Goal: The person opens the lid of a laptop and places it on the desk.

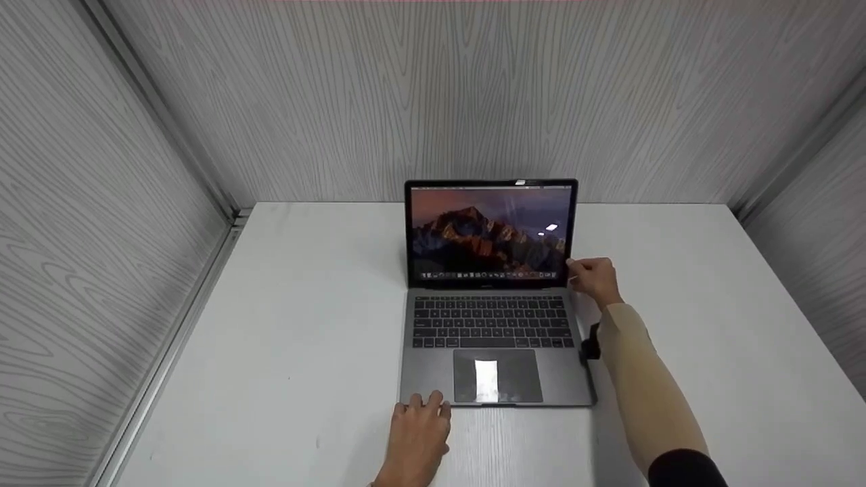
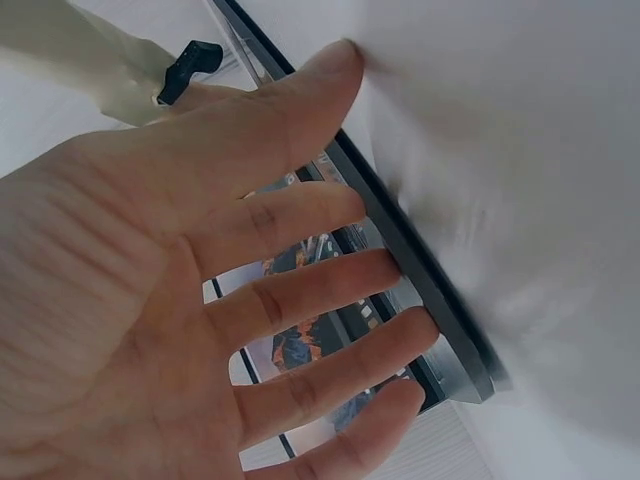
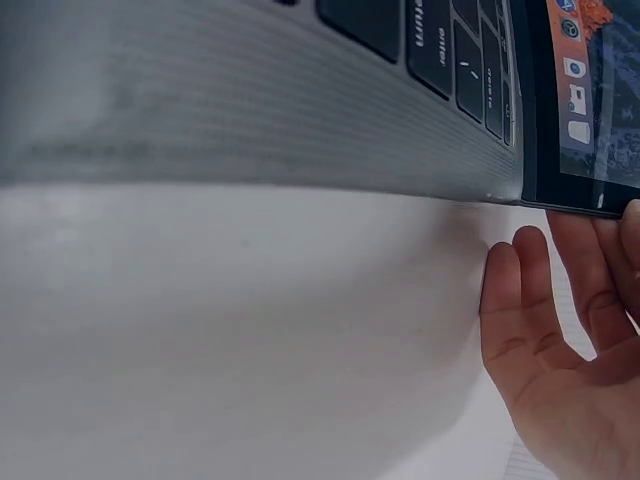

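A grey laptop (image 1: 563,379) stands open on the white table, its screen (image 1: 490,233) lit with a mountain picture and tilted back. At the screen's lower right edge, my right hand (image 1: 595,279) pinches the lid, the thumb in front and fingers behind it. The right wrist view shows that hand (image 3: 570,380) with two other fingers hanging free below the lid. My left hand (image 1: 418,436) lies at the front left edge of the laptop base. Its fingers (image 2: 330,285), spread and nearly straight, touch that edge in the left wrist view.
The white table (image 1: 298,304) extends to both sides of the laptop. Grey wood-grain panels (image 1: 325,101) rise behind and at the left and right. A black wrist-worn piece (image 1: 590,343) sits by my right forearm, close to the laptop's right edge.
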Motion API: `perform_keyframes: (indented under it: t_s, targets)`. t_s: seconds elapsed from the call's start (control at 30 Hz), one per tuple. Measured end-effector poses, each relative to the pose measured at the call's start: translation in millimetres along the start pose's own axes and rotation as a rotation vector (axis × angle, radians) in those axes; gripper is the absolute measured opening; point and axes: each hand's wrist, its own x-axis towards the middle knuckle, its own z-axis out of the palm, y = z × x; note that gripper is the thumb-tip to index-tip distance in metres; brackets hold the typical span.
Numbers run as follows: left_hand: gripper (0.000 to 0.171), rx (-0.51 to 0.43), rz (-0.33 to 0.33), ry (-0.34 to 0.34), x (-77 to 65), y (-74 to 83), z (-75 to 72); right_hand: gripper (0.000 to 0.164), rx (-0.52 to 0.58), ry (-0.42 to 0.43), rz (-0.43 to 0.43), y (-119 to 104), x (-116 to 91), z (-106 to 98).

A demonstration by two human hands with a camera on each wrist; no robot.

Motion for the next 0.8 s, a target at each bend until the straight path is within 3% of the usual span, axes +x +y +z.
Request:
perform_keyframes:
  t_s: [0.3, 0.5, 0.67, 0.8]
  targets:
    - [0.060, -0.006, 0.006, 0.006, 2.7, -0.4, 1.2, 0.041, 0.036, -0.019, -0.008, 3.2, -1.0, -4.2]
    - [0.054, -0.057, 0.018, 0.028, 7.1, -5.3, 3.5, 0.042, 0.009, -0.088, -0.040, 6.7, -3.6, -8.9]
    - [0.043, -0.164, 0.066, 0.013, 12.0, -21.7, 0.7, 0.046, -0.016, -0.146, -0.078, 6.6, -11.9, -12.6]
    - [0.038, -0.260, 0.065, 0.014, 16.0, -44.5, 0.2, 0.045, -0.102, -0.128, -0.154, 10.4, -22.3, -17.7]
